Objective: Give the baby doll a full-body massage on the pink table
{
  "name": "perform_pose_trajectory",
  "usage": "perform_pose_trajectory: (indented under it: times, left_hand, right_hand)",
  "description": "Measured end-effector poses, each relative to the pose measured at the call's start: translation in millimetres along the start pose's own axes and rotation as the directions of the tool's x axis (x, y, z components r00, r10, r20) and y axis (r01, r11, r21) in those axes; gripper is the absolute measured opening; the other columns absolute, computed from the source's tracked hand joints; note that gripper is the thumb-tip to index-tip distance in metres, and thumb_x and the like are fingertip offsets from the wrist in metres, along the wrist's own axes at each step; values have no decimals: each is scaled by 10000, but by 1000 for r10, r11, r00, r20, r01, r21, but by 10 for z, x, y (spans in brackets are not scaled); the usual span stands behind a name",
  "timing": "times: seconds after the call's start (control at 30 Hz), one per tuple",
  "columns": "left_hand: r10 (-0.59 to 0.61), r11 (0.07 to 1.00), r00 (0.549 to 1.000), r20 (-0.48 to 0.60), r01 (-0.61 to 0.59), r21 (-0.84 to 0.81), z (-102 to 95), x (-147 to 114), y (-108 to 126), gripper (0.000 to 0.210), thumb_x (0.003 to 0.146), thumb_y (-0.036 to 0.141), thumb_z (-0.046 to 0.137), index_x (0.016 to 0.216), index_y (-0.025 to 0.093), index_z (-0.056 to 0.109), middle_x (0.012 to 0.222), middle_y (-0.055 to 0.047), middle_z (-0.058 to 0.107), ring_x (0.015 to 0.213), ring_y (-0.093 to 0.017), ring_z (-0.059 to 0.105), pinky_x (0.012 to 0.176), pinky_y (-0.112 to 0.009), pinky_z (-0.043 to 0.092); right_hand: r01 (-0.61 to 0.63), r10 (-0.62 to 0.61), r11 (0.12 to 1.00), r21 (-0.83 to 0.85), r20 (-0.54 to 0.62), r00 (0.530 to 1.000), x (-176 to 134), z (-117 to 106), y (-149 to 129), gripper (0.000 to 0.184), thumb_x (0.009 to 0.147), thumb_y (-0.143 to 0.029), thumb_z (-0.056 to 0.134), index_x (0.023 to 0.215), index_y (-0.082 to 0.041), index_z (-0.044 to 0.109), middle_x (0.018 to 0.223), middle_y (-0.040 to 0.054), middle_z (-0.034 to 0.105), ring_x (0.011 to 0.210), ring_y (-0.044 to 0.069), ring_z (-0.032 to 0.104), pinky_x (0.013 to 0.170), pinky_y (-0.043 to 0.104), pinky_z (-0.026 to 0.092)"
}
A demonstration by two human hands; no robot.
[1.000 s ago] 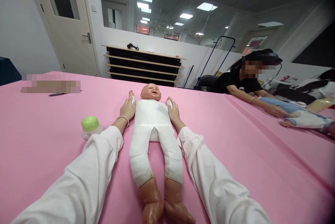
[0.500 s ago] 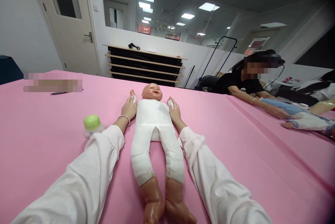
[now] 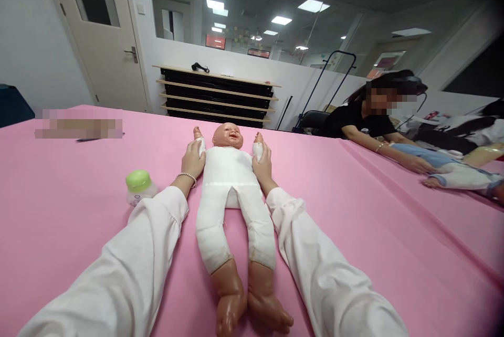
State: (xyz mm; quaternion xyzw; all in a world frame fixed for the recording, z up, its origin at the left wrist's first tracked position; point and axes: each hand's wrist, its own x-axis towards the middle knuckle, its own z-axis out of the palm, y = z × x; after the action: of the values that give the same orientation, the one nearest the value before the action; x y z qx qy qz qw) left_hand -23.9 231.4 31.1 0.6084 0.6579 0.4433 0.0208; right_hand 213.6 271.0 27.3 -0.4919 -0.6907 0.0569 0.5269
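Note:
A baby doll (image 3: 228,166) with a white cloth body lies on its back on a pink-covered table (image 3: 334,211), head at the far end and bare feet toward me. My left hand (image 3: 192,161), with a beaded bracelet at the wrist, is closed around the doll's arm on the left. Around the arm on the other side, my right hand (image 3: 262,164) is closed too. Both doll arms point up beside its head, the small hands showing above my fingers. Left of my sleeve stands a clear jar with a green lid (image 3: 138,182).
At the right, another person (image 3: 374,116) in black leans over a second doll (image 3: 460,174) in blue and white clothes. A blurred-out item (image 3: 79,124) lies at the far left of the table. Behind stand a low shelf (image 3: 216,90) and a door (image 3: 94,32).
My right hand has shifted slightly on the doll's arm, and more of that small forearm shows. The doll's arms look a little straighter. The camera view has moved slightly.

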Motion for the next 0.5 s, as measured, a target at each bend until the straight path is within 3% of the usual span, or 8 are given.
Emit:
perform_pose_trajectory:
  times: [0.1, 0.23, 0.37, 0.5]
  left_hand:
    - [17, 1000, 998, -61, -18, -18, -57, -70, 56, 515, 773, 218, 477, 1274, 203, 362, 1288, -97, 402, 1163, -249, 447, 892, -375, 461]
    - [17, 997, 987, -158, -30, -77, -127, -182, 108, 679, 729, 233, 544, 1334, 206, 237, 1285, -125, 369, 1187, -245, 421, 917, -361, 450]
    - [66, 987, 984, -167, -89, -137, -193, -308, 141, 800, 720, 232, 554, 1378, 186, 101, 1342, -135, 338, 1228, -232, 399, 949, -333, 432]
    - [113, 980, 983, -148, -134, -144, -251, -418, 158, 716, 728, 222, 535, 1354, 156, 193, 1370, -114, 353, 1268, -216, 363, 1040, -316, 346]
  right_hand:
    - [28, -28, 1000, 6, -32, 999, -46, -33, -49, 711, 701, -149, 425, 1367, -174, 179, 1390, 115, 275, 1309, 237, 246, 1067, 455, 265]
    - [-18, 18, 999, 29, -2, 1000, -129, -97, -108, 820, 683, -148, 453, 1404, -190, 66, 1399, 116, 307, 1258, 268, 357, 989, 472, 364]
    - [-37, 36, 998, 53, 17, 999, -220, -169, -158, 823, 683, -172, 477, 1408, -165, 88, 1378, 126, 363, 1222, 270, 415, 963, 451, 398]
    - [-74, 70, 992, 107, 43, 997, -316, -247, -216, 807, 673, -177, 493, 1397, -152, 138, 1380, 124, 369, 1232, 258, 414, 984, 436, 387]
